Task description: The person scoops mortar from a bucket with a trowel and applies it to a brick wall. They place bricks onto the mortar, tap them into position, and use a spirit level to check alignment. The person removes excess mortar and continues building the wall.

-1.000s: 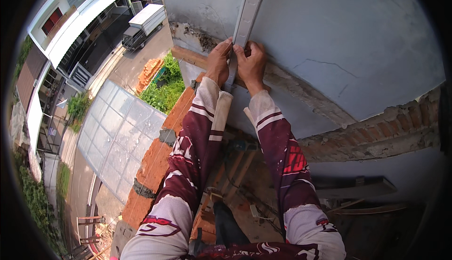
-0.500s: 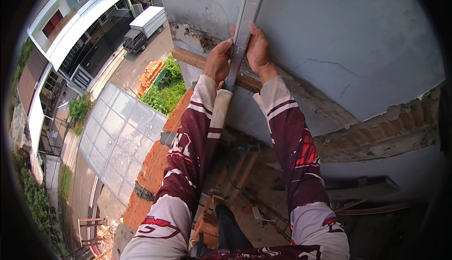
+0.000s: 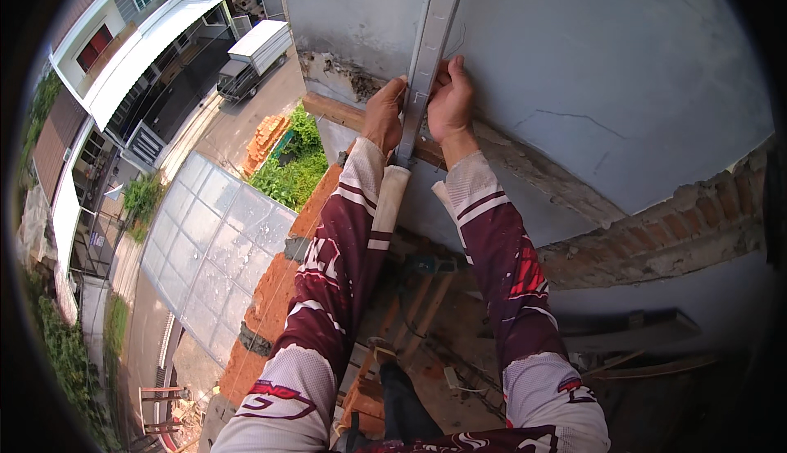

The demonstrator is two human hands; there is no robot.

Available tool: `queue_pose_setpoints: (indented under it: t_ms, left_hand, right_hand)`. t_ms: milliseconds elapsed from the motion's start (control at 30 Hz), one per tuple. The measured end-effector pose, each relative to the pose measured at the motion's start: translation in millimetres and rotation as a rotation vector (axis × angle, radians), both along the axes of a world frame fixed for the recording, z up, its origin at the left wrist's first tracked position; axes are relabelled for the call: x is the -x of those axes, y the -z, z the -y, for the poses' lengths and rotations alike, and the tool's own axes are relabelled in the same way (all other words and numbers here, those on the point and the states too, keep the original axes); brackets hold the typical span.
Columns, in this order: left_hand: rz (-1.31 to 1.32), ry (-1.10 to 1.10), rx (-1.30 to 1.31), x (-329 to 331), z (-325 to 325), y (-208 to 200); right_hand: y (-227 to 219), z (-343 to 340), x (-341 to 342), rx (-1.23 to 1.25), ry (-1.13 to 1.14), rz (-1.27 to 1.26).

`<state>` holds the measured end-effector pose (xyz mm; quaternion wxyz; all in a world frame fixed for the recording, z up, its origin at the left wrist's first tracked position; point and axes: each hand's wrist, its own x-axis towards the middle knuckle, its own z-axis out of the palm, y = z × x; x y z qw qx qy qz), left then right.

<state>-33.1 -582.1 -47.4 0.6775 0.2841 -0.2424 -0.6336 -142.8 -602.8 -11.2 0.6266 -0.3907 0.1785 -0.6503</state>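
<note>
A long grey metal bar (image 3: 426,51), with slots or marks along its face, stands tilted against the grey wall. My left hand (image 3: 384,115) is closed at its left edge, thumb and fingertips pressed to the metal. At the right edge, my right hand (image 3: 452,107) has its fingers curled in and its thumb up. A thin dark string (image 3: 464,36) curves up from beside those fingertips and seems pinched there; the grip is partly hidden. Just below the hands, a wooden batten (image 3: 334,111) passes behind the bar.
An orange brick wall top (image 3: 275,293) with grey mortar and a thin line along it runs down the left. Beyond it are a drop, a translucent roof (image 3: 217,244) and a truck (image 3: 254,59) on the street. Below, bricks (image 3: 365,400) and timber lie about.
My right hand has drawn slightly down and off the bar's face, with its thumb raised. The thin string that curved left of the bar now shows on the right.
</note>
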Motion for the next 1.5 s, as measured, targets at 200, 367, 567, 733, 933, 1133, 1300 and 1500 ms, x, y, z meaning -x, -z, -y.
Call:
queue_pose_setpoints:
  t_ms: [200,367,567,733,933,1133,1300,1500]
  left_hand:
    - [0.008,0.004,-0.019,2,-1,-2]
    - [0.004,-0.059,-0.010,-3,1,4]
    - [-0.004,-0.177,0.079,7,-3,-1]
    - [0.098,-0.204,0.193,6,-3,5]
    - [0.190,-0.282,0.234,15,-12,1]
    - [0.228,-0.283,0.256,21,-22,-10]
    - [0.238,-0.276,0.224,20,-25,-10]
    - [0.242,-0.405,0.088,35,-30,-8]
  right_hand:
    - [6,-1,1,0.276,0.451,-0.266]
    - [-2,-15,4,0.389,0.753,-0.577]
    - [-8,-30,5,0.637,0.925,-0.726]
    - [-19,-38,0,0.842,1.021,-0.898]
    - [-41,-42,-6,0.633,0.920,-0.967]
    - [-62,-35,-6,0.376,0.868,-0.965]
    - [-64,-28,-12,0.415,0.784,-0.973]
    - [-59,-24,-12,0.333,0.863,-1.148]
